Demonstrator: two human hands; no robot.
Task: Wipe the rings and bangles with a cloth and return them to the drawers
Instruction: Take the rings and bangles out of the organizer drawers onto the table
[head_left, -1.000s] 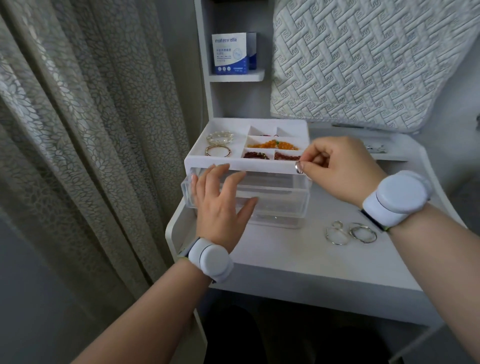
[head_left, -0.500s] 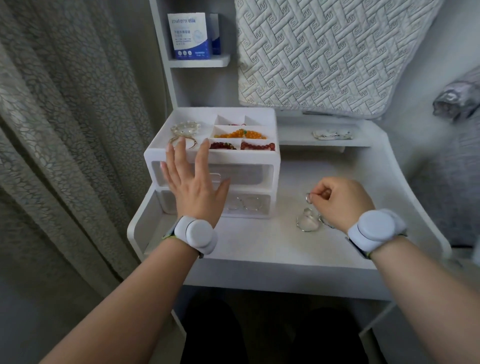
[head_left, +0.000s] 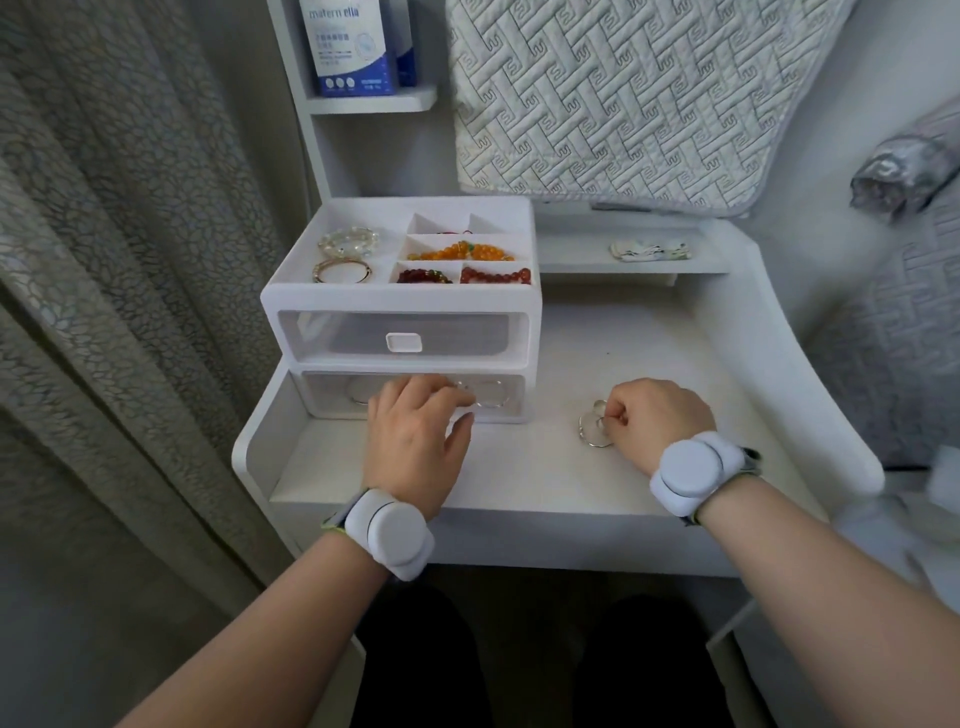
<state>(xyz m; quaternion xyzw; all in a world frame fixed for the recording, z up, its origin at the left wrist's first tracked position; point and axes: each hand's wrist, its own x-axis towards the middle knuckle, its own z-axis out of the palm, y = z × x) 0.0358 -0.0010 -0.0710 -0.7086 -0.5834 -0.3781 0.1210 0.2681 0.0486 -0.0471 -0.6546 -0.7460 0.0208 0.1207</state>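
Note:
A white two-drawer organizer (head_left: 400, 304) stands at the back left of the white table (head_left: 519, 473). Its top tray holds bead bracelets and bangles (head_left: 343, 270). The upper drawer (head_left: 332, 338) is closed. My left hand (head_left: 415, 436) is at the lower drawer (head_left: 509, 395), fingers and thumb curled at its front handle; silver bangles (head_left: 488, 393) show through its clear front. My right hand (head_left: 660, 415) rests on the table to the right, fingers curled, pinching silver rings (head_left: 592, 434) that lie there. A folded cloth (head_left: 649, 250) lies on the low rear shelf.
A patterned curtain (head_left: 104, 260) hangs close on the left. A blue-and-white box (head_left: 353, 47) sits on a small upper shelf. A quilted pad (head_left: 623, 93) leans behind the table. The table has raised side edges (head_left: 810, 374).
My left hand dropped from the upper drawer front to the lower drawer's handle. My right hand came down from the organizer's top edge to the rings on the table.

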